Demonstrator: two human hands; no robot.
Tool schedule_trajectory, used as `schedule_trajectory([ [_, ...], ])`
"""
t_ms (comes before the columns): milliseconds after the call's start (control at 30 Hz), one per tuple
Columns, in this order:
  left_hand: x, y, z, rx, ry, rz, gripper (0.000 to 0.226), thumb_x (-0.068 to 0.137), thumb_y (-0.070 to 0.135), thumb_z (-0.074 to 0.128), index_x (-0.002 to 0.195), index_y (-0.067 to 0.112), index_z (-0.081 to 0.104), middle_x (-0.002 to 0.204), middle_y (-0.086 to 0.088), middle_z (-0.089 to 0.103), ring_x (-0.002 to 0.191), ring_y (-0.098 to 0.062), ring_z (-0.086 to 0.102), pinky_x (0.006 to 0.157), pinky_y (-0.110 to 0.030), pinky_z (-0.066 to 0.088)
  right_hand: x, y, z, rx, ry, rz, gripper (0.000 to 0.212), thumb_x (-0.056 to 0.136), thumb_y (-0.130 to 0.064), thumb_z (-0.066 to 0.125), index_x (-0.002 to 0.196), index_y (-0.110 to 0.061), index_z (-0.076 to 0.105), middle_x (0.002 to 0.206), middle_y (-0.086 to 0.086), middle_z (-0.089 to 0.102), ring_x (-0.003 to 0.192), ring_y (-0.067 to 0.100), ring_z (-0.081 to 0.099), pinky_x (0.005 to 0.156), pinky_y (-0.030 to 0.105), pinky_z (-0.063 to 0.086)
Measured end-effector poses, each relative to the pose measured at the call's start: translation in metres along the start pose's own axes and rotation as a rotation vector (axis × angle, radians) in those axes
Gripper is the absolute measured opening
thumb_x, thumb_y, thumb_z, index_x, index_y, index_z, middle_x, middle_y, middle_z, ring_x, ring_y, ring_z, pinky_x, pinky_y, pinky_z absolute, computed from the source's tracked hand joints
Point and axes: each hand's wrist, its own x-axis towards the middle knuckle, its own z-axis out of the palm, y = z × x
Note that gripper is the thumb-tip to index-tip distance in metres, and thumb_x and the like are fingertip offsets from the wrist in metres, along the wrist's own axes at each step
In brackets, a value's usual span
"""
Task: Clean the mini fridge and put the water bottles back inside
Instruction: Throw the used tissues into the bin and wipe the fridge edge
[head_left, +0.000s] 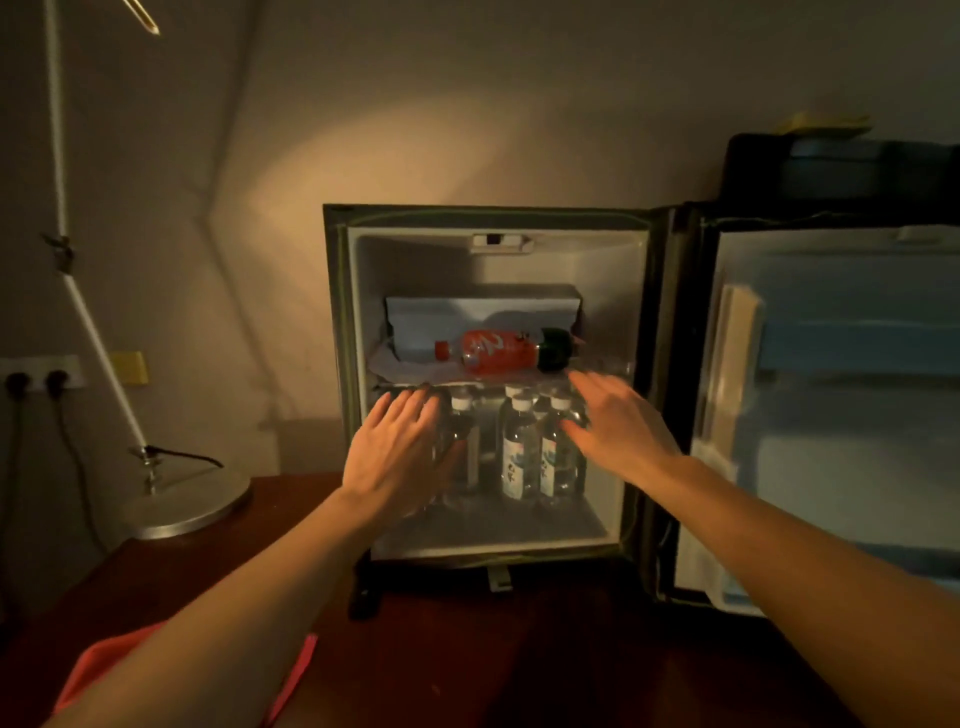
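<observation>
Currently, item log, one head view:

- Mini fridge (343, 364): on dark wooden desk (467, 649), door (831, 415) swung fully open to the right.
- Water bottles (519, 452): standing upright in lower compartment, approx. four or five, white caps, pale labels. Exact count unclear; some sit behind the hands.
- Red soda bottle (493, 353): lying on its side on the upper shelf, in front of a white box (483, 312).
- Left hand (395, 452): fingers spread and relaxed, in front of leftmost bottles; touching or just short of them, can't tell.
- Right hand (618, 426): fingers extended, beside the right-hand bottles; nothing grasped.
- Step, as judged: either bottles about to come out for cleaning or final tidying after restocking. No cloth in either hand.
- Next move needs: fingers curling round a bottle body, w/o tipping its neighbours.
- Hard to read: dim light, label text illegible, door shelves blurred, red fabric (291, 670) at bottom edge cut off.
- Misc.: desk lamp (182, 504), wall sockets (41, 374).
</observation>
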Motion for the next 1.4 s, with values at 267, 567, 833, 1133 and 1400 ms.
schedule_trajectory([
  [267, 0.043, -0.015, 0.014, -0.035, 0.028, -0.01, 0.069, 0.091, 0.051, 0.052, 0.147, 0.016, 0.036, 0.149, -0.004, 0.043, 0.137, -0.023, 0.039, 0.115, -0.042, 0.031, 0.066, -0.005, 0.01, 0.013, 0.065, -0.057, 0.06, 0.085, -0.034, 0.07, 0.138, -0.026, 0.043, 0.137, 0.001, 0.054, 0.127, 0.026, 0.047, 0.099, 0.045, 0.047],
  [567, 0.07, -0.02, 0.036, -0.113, 0.123, 0.013, 0.044, 0.089, 0.027, 0.064, 0.132, 0.022, 0.053, 0.122, -0.001, 0.062, 0.109, -0.024, 0.059, 0.092, -0.039, 0.049, 0.138, -0.006, 0.029, -0.144, -0.134, -0.151, 0.078, 0.082, -0.053, 0.066, 0.146, -0.026, 0.031, 0.152, 0.002, 0.036, 0.138, 0.026, 0.034, 0.11, 0.048, 0.034],
  [833, 0.077, -0.021, 0.05, -0.06, 0.12, 0.002, 0.014, 0.085, 0.017, 0.069, 0.099, 0.018, 0.068, 0.099, -0.001, 0.069, 0.09, -0.025, 0.065, 0.073, -0.038, 0.05, 0.15, 0.004, 0.035, -0.339, -0.242, -0.2, 0.071, 0.086, -0.058, 0.06, 0.143, -0.023, 0.037, 0.149, 0.013, 0.035, 0.136, 0.035, 0.032, 0.111, 0.056, 0.026],
  [1133, 0.074, -0.017, 0.03, -0.094, 0.119, 0.0, 0.013, 0.08, 0.01, 0.074, 0.092, 0.015, 0.069, 0.09, -0.003, 0.071, 0.078, -0.023, 0.067, 0.068, -0.038, 0.056, 0.144, -0.001, 0.025, -0.256, -0.21, -0.152, 0.074, 0.074, -0.062, 0.069, 0.129, -0.018, 0.045, 0.134, 0.012, 0.051, 0.123, 0.032, 0.047, 0.102, 0.048, 0.04],
  [1400, 0.053, -0.009, 0.008, -0.09, 0.189, 0.074, 0.018, 0.084, 0.015, 0.073, 0.1, 0.014, 0.066, 0.098, -0.006, 0.071, 0.089, -0.027, 0.067, 0.08, -0.04, 0.052, 0.087, -0.007, -0.003, -0.101, -0.061, -0.045, 0.079, 0.063, -0.075, 0.071, 0.12, -0.025, 0.046, 0.112, 0.002, 0.063, 0.1, 0.026, 0.062, 0.079, 0.037, 0.049],
])
